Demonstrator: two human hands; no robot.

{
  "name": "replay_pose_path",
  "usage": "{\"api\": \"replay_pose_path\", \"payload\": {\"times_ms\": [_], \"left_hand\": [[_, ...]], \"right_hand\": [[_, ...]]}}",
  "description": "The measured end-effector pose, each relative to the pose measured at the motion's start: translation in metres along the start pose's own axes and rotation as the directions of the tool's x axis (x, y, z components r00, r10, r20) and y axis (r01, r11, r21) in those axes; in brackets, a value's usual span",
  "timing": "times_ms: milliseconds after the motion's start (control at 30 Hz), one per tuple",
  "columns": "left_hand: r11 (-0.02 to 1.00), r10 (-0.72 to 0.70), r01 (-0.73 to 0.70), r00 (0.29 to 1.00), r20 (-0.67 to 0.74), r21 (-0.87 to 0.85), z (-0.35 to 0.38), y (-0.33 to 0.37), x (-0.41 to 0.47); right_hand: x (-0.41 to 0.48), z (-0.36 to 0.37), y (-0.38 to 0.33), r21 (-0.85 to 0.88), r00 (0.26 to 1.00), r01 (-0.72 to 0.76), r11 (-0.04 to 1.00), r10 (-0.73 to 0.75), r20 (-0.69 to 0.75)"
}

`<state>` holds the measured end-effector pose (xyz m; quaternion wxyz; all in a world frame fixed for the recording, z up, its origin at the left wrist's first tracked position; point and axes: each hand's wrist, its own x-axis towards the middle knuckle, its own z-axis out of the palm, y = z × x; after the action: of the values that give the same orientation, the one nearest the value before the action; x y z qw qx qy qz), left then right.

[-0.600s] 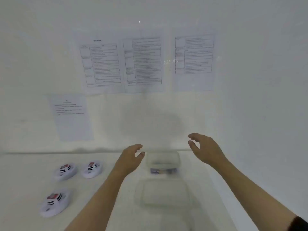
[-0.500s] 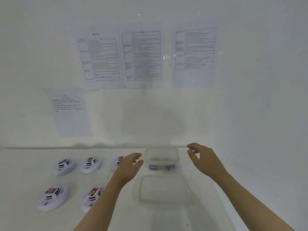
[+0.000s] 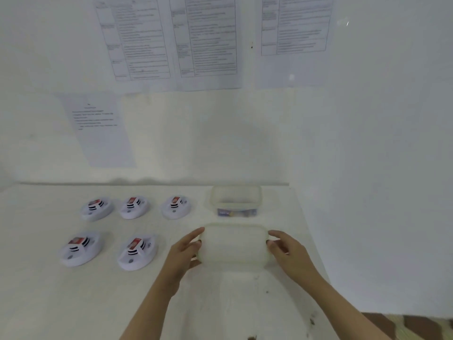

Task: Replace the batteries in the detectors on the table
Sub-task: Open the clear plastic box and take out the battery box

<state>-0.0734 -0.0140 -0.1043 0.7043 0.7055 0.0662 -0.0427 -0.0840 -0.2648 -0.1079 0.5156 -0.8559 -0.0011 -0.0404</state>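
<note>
So, both hands clamped on the near container (image 3: 234, 244): left hand (image 3: 182, 253) gripping its 9 o'clock end, right hand (image 3: 288, 251) gripping the 3 o'clock end, fingers (image 3: 275, 234) curled over the rim. Looks empty from this angle (probably meant for the spent cells, just a guess). Sitting at 12 o'clock of it, just apart, a second far container (image 3: 235, 201) with what look like batteries inside. Over at 9 to 10 o'clock on the table (image 3: 36, 290), five detectors (image 3: 133, 251) laid out in two rows, all untouched, red-labelled bits facing up. Handy layout, everything within reach.
</note>
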Motion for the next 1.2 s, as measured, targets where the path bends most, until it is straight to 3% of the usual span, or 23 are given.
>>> {"api": "replay_pose_path", "payload": {"times_ms": [267, 433, 667, 1000, 1200], "left_hand": [[1.0, 0.01, -0.01, 1.0, 0.013, -0.023, -0.004, -0.003, -0.004], [0.991, -0.052, 0.064, 0.993, 0.105, -0.116, -0.013, -0.004, -0.003], [0.978, -0.079, 0.108, 0.984, 0.162, -0.18, -0.014, -0.005, 0.002], [0.995, -0.079, 0.091, 0.974, 0.212, -0.048, -0.01, 0.001, 0.01], [0.992, -0.086, 0.105, 0.969, 0.231, -0.072, -0.008, 0.001, 0.011]], "right_hand": [[-0.002, 0.001, 0.001, 0.2, 0.997, -0.076, 0.977, 0.078, 0.001], [-0.002, -0.008, 0.006, 0.394, 0.978, -0.205, 0.896, 0.172, 0.118], [0.001, -0.008, 0.012, 0.422, 0.97, -0.228, 0.878, 0.167, 0.179], [0.005, -0.002, 0.018, 0.461, 0.958, -0.247, 0.852, 0.144, 0.248], [0.004, 0.0, 0.017, 0.508, 0.953, -0.254, 0.823, 0.124, 0.276]]}}
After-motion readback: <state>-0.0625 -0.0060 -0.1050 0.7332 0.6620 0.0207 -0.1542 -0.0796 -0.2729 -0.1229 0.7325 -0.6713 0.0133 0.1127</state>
